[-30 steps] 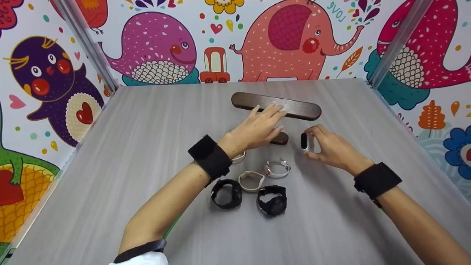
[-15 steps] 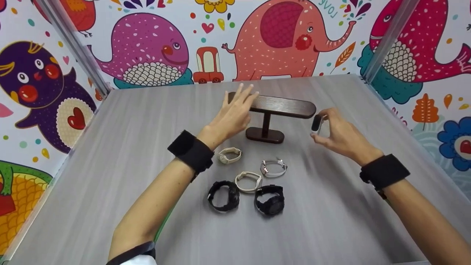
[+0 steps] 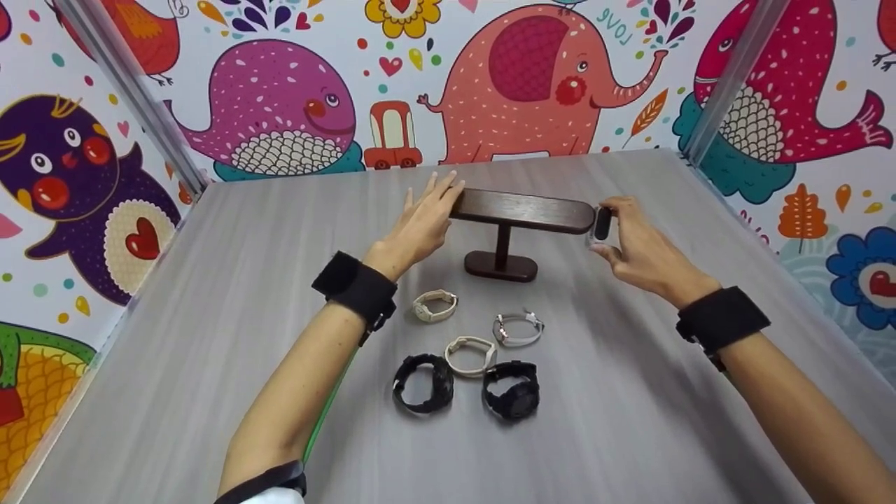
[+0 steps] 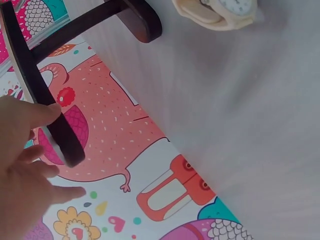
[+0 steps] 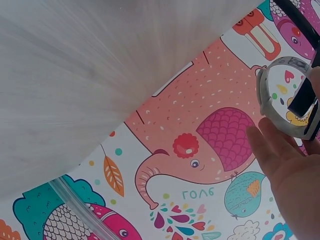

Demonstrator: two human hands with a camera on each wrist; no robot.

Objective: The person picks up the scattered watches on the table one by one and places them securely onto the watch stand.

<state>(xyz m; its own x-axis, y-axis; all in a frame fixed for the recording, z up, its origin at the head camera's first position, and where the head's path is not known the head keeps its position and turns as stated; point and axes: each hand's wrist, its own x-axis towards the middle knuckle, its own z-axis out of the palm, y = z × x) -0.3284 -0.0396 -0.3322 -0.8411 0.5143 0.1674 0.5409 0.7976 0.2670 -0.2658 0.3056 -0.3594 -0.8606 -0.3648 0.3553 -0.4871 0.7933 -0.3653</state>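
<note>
A dark brown wooden T-shaped watch stand (image 3: 525,208) stands upright on the table. My left hand (image 3: 418,227) holds the left end of its bar; in the left wrist view the thumb lies against one side of the bar (image 4: 42,95), with fingers on the other side. My right hand (image 3: 647,255) pinches a fitness band (image 3: 602,225) with a black face and a pale closed strap. The band's loop is right at the bar's right end. Whether the bar tip is inside the loop, I cannot tell. The right wrist view shows the strap (image 5: 263,92) as a round loop.
Several watches lie in front of the stand: a cream watch (image 3: 435,306), a pale grey watch (image 3: 518,329), a beige band (image 3: 470,355) and two black watches, one left (image 3: 423,383), one right (image 3: 512,390). Cartoon-printed walls (image 3: 392,63) enclose the grey table (image 3: 630,420).
My left hand has moved left along the bar to its end, uncovering the stand's post and base. My right hand has brought the fitness band up to the bar's right end.
</note>
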